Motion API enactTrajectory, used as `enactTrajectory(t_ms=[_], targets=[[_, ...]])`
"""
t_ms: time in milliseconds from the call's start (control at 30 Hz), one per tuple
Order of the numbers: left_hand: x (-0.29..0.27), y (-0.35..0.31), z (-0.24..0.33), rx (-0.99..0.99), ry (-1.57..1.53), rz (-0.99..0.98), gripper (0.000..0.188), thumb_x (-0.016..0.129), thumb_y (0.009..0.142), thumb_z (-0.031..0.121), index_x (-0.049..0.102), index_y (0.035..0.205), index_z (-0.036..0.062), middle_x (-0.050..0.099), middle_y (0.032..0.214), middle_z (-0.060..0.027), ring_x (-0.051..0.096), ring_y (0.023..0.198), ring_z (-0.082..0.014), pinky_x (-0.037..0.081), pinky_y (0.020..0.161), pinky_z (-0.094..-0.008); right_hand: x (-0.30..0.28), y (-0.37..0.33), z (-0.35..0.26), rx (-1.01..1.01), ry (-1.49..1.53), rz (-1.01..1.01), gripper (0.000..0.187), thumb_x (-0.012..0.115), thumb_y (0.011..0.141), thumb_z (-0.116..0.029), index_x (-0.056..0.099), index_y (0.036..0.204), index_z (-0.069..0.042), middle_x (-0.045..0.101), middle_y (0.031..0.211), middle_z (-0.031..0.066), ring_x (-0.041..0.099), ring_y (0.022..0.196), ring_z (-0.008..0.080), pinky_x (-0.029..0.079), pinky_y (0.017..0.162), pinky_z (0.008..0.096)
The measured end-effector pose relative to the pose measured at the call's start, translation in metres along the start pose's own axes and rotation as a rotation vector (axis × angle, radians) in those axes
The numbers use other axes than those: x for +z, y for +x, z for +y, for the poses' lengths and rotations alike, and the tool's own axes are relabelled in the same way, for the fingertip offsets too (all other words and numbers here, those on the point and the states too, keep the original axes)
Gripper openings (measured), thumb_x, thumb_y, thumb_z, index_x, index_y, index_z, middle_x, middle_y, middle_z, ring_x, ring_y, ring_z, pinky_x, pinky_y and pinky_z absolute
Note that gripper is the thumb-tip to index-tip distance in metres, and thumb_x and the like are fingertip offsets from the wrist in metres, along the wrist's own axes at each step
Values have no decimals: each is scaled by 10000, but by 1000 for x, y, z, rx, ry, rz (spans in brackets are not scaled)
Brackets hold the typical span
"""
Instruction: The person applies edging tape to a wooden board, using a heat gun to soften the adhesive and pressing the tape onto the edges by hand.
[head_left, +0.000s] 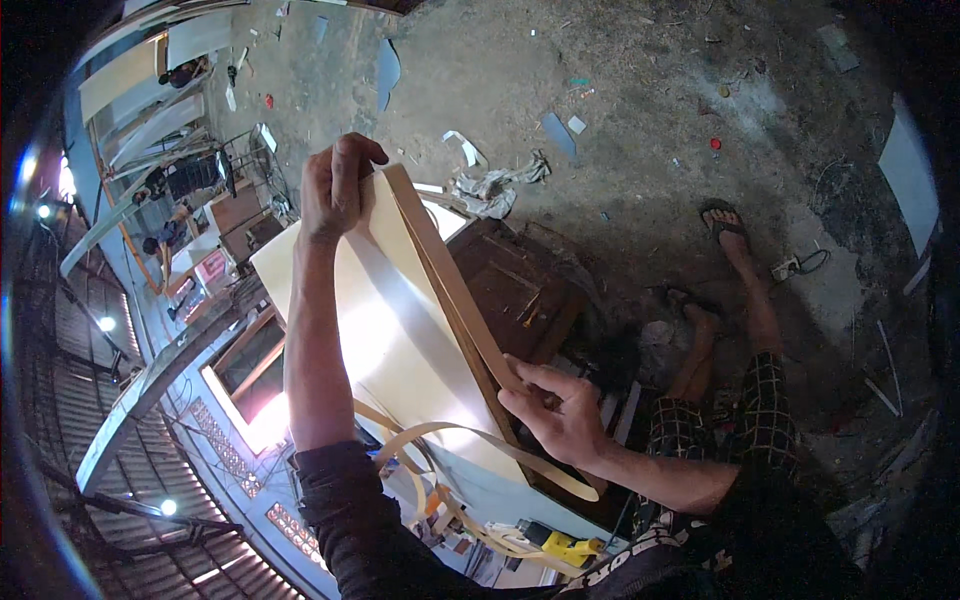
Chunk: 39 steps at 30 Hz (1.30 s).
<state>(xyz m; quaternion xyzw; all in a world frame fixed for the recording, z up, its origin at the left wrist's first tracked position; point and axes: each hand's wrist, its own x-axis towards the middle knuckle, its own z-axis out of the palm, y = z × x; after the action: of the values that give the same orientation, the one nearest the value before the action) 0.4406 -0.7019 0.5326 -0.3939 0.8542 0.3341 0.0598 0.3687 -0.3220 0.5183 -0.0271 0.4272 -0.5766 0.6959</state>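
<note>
A pale, glossy panel (410,340) lies tilted before me, with a bare brown edge along its right side. A long cream edge-banding strip (455,265) runs beside that edge, with a narrow gap between them along the middle. At the panel's far corner my left hand (338,185) is closed, fingers curled over the strip's end and the corner. Nearer to me, my right hand (555,410) pinches the strip between thumb and fingers at the panel's edge. The strip's loose length (440,428) curls across the panel's near end.
A yellow and black tool (570,547) lies close to my body, beside more coiled strip. Right of the panel stands a dark brown wooden piece (510,280). White crumpled cloth (500,185) and scattered scraps cover parts of the concrete floor. My sandalled feet (725,220) are at the right.
</note>
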Motion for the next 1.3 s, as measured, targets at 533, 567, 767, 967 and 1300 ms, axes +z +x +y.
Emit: enactTrajectory(t_ms=[533, 567, 767, 967, 1300], targets=[[2, 7, 2, 49, -21, 39, 588, 301, 1060, 425, 650, 874, -10, 655, 799, -59, 597, 744, -128, 471, 694, -282, 16, 20, 7, -68, -133, 2, 412, 671, 918, -194, 608, 1275, 2, 644, 846, 81, 580, 792, 101, 480, 725, 265], [4, 8, 3, 42, -29, 37, 585, 303, 1060, 422, 652, 875, -8, 653, 793, -53, 594, 742, -125, 470, 693, -281, 16, 21, 6, -50, -121, -14, 412, 670, 919, -193, 607, 1279, -2, 644, 847, 80, 579, 792, 100, 477, 721, 263], [4, 8, 6, 65, -5, 41, 573, 315, 1060, 411, 650, 865, -11, 648, 786, -54, 590, 730, -128, 467, 691, -280, 18, 22, -1, -28, -124, -47, 418, 669, 922, -198, 602, 1291, -14, 646, 853, 79, 577, 798, 97, 474, 713, 263], [5, 10, 9, 91, 23, 10, 618, 273, 1058, 432, 646, 868, -23, 660, 803, -93, 615, 739, -159, 477, 703, -290, 20, 26, 5, -8, -116, -37, 416, 666, 925, -208, 604, 1290, -17, 638, 835, 83, 576, 795, 127, 472, 723, 289], [10, -2, 46, 17, -30, 79, 625, 305, 1027, 486, 646, 1037, -38, 680, 895, -133, 652, 829, -210, 482, 805, -330, 23, 18, 9, -95, -108, -16, 405, 693, 910, -218, 629, 1266, -36, 599, 774, 63, 527, 724, 127, 444, 661, 295]])
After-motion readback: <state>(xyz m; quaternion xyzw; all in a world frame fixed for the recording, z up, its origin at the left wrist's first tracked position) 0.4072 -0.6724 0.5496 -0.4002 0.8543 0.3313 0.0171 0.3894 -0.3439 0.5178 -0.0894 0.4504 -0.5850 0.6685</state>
